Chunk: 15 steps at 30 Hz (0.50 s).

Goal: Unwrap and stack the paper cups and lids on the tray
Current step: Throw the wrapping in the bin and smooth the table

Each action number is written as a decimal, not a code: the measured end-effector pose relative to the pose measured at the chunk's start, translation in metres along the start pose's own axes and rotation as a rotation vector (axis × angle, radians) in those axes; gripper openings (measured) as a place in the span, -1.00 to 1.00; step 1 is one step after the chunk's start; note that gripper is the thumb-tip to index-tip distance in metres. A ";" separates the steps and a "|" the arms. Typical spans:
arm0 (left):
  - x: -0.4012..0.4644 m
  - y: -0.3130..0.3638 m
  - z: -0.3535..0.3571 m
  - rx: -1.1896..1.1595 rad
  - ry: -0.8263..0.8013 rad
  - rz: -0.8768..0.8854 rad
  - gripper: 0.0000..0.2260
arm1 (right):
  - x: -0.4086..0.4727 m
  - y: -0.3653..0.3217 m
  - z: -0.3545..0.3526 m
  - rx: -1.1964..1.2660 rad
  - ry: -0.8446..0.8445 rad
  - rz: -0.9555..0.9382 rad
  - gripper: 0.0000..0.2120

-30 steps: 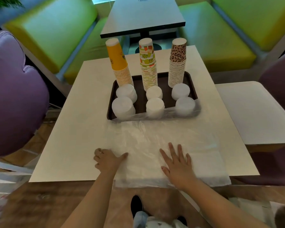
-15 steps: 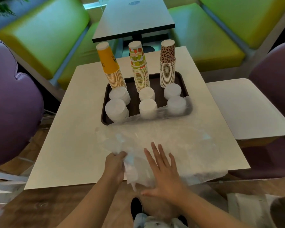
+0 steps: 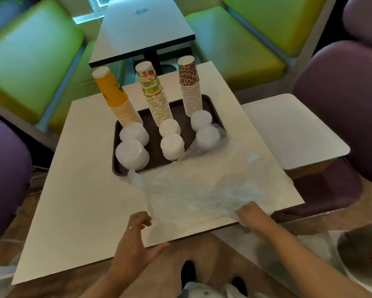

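Clear wrap spread flat on table, running from near edge up and away to tray; far edge draped over tray's front rim, against front lids. Right hand at wrap's near right corner, apparently pinching the film, fingers blurred. Left hand just beside near left corner, fingers loosely curled, holding nothing; contact with film cannot be told. Right hand nearer to a working hold. Three cup stacks upright at tray's back, six lid stacks in front. Judged risk: pulling wrap toward body may drag or topple front lids.
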<state>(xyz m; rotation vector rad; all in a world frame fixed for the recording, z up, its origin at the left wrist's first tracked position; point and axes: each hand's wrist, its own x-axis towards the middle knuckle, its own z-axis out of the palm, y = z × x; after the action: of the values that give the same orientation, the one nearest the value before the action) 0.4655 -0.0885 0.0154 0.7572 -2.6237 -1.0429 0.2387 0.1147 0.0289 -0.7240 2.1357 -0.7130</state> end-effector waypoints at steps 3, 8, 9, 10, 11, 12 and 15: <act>0.018 -0.029 -0.019 0.086 0.120 -0.066 -0.19 | -0.006 0.002 -0.014 0.295 0.091 0.000 -0.74; 0.081 0.006 -0.014 0.126 -0.123 0.173 -0.04 | -0.006 0.014 -0.017 0.670 0.033 0.079 -0.81; 0.096 0.011 -0.008 0.166 -0.202 0.254 -0.16 | -0.008 0.011 -0.018 0.717 0.020 0.060 -0.81; 0.111 0.015 0.000 0.260 -0.303 0.359 -0.28 | -0.008 0.010 -0.018 0.742 0.014 0.056 -0.84; 0.124 0.017 0.009 0.346 -0.389 0.459 -0.35 | -0.010 0.005 -0.020 0.795 -0.010 0.052 -0.88; 0.131 0.025 0.019 0.392 -0.438 0.510 -0.41 | -0.010 0.004 -0.019 0.798 -0.024 0.057 -0.90; 0.136 0.054 0.029 0.124 -0.662 0.369 -0.60 | -0.008 0.000 -0.020 0.790 0.030 0.098 -0.80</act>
<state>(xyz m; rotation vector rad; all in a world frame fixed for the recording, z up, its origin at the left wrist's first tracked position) 0.3195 -0.1116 0.0329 -0.1019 -3.2127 -1.1685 0.2271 0.1259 0.0440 -0.1765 1.6796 -1.3906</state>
